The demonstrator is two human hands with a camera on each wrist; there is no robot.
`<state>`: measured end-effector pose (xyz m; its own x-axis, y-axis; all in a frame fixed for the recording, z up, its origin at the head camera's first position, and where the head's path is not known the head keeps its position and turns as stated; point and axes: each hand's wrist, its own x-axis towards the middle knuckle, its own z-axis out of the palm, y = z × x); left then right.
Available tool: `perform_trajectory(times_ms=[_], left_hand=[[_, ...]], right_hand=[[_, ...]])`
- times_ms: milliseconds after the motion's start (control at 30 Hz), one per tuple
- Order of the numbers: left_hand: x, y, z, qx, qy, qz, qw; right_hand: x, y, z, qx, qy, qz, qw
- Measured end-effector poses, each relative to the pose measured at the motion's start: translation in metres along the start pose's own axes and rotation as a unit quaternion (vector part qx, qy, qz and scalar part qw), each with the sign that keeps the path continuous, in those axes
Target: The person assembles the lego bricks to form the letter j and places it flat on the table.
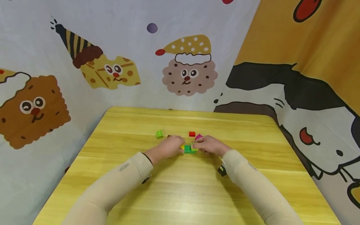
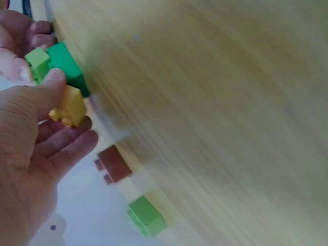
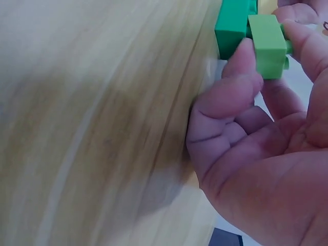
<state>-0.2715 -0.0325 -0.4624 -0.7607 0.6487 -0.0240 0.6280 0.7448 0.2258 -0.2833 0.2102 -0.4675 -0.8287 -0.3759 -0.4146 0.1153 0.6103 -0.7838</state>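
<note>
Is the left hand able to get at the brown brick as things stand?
Probably not without letting go first: the left hand holds the yellow brick. Otherwise the way looks free; the brown brick lies close by, with nothing visible between them in the left wrist view.

This place looks like a children's play corner, though whether it is in a home, a nursery or a studio I cannot tell. Around the far side of a wood-grained table (image 1: 180, 193) hangs a printed cloth (image 1: 112, 18) (soft folds (image 1: 334, 56) at the far right show that it is fabric), with a brown biscuit (image 1: 42, 106) on the left, a cheese (image 1: 111, 76) and a round cookie (image 1: 189, 78) wearing hats (image 1: 188, 45) in the middle, and a large black-and-white animal (image 1: 323, 125) on the right. Small studded toy bricks (image 1: 159, 134) on the table's far half also suit such a corner.
</note>
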Motion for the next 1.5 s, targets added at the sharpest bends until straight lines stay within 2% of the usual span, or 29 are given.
perform_trajectory(times_ms=[67, 267, 500, 733, 933, 1167, 1267, 1333, 1400, 1500], left_hand=[[0.003, 0.002, 0.000, -0.007, -0.006, 0.000, 1.0000], [0.008, 0.007, -0.003, 0.009, -0.025, 0.015, 0.9995], [0.012, 0.009, -0.003, 0.015, -0.037, -0.004, 0.9992], [0.017, 0.015, -0.010, 0.036, -0.056, -0.012, 0.9977], [0.018, 0.013, -0.007, 0.042, -0.054, -0.019, 0.9975], [0.009, 0.006, -0.002, 0.003, -0.037, -0.045, 0.9983], [0.005, 0.003, 0.000, -0.007, -0.032, -0.041, 0.9986], [0.004, 0.002, 0.002, -0.013, -0.029, -0.037, 0.9988], [0.002, 0.002, 0.003, -0.014, -0.025, -0.034, 0.9990], [0.001, 0.002, 0.003, -0.007, -0.015, -0.031, 0.9994]], right_hand=[[-0.001, 0.000, -0.001, 0.001, -0.006, -0.002, 1.0000], [-0.002, 0.000, -0.002, 0.013, -0.020, -0.009, 0.9997], [-0.004, 0.007, -0.007, 0.025, -0.028, -0.007, 0.9993], [-0.005, 0.005, -0.009, 0.039, -0.021, 0.010, 0.9990], [-0.006, 0.004, -0.008, 0.033, -0.020, 0.007, 0.9992], [-0.005, 0.008, -0.009, 0.011, -0.039, -0.022, 0.9989], [-0.011, 0.006, -0.015, -0.022, -0.016, -0.020, 0.9994], [-0.015, 0.004, -0.020, -0.053, 0.027, -0.020, 0.9980], [-0.018, 0.002, -0.026, -0.104, 0.091, -0.025, 0.9901], [-0.018, 0.002, -0.033, -0.172, 0.169, -0.035, 0.9697]])
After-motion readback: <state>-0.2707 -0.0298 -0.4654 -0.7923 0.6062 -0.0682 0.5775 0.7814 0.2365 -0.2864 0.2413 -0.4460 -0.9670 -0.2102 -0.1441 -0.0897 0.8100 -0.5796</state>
